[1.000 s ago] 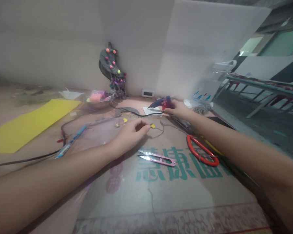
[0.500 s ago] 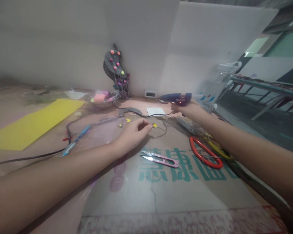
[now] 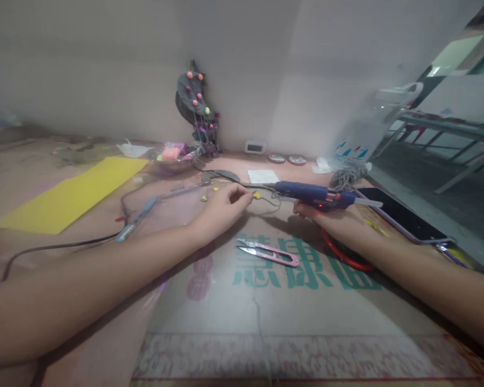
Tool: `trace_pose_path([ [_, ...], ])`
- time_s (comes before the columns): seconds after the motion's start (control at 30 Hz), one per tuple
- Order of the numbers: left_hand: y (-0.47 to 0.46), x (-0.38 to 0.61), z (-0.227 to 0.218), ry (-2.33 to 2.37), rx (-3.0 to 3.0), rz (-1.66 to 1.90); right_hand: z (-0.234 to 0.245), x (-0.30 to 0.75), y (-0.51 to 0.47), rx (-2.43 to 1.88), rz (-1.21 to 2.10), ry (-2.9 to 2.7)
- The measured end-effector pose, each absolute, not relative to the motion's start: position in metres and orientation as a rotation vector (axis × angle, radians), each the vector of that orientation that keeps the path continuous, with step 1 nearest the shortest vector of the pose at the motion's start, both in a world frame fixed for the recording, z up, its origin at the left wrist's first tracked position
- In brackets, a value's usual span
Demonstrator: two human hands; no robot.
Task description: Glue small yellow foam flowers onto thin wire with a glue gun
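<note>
My left hand (image 3: pixel 221 207) rests on the cardboard-covered table (image 3: pixel 266 301), fingers pinched on a small yellow piece (image 3: pixel 257 195). My right hand (image 3: pixel 326 217) grips a blue glue gun (image 3: pixel 312 193), held level above the table with its nozzle pointing left toward the yellow piece. A glue stick pokes out of the gun's rear. Small pink thread snips (image 3: pixel 268 251) lie between my forearms. Red-handled scissors (image 3: pixel 344 257) lie partly under my right wrist.
A yellow sheet (image 3: pixel 72 193) lies at the left, with a black cable (image 3: pixel 64 244) and a blue pen-like tool (image 3: pixel 139 217) beside it. A dark pompom ornament (image 3: pixel 196 107) stands at the back wall. A phone (image 3: pixel 403 217), twine (image 3: pixel 349 176) and a clear jug (image 3: pixel 371 129) sit at the right.
My right hand lifted the glue gun from the back of the table and brought it down toward the yellow piece. My left hand stayed pinched on that piece.
</note>
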State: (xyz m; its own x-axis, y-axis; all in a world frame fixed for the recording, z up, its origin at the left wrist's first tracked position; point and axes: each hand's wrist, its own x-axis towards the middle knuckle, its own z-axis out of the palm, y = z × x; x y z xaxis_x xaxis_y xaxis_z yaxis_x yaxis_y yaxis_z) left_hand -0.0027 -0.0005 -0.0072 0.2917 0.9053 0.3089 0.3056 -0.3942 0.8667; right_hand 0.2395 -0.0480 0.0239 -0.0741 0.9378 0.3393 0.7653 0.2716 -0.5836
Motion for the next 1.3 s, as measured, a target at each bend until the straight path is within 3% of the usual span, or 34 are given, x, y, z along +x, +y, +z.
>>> trace_pose_path([
  [0.37,-0.002,-0.002,-0.005,1.098,1.836,1.142,0.017,0.238,-0.049,-1.385,0.549,-1.920],
  [0.73,-0.002,-0.003,-0.006,1.085,1.847,1.156,0.025,0.232,-0.049,-1.418,0.496,-1.917],
  [0.97,-0.003,-0.002,-0.006,1.081,1.847,1.157,0.009,0.241,-0.043,-1.483,0.283,-1.868],
  [1.3,-0.002,-0.003,-0.005,1.102,1.847,1.144,0.012,0.237,-0.044,-1.416,0.404,-1.861],
])
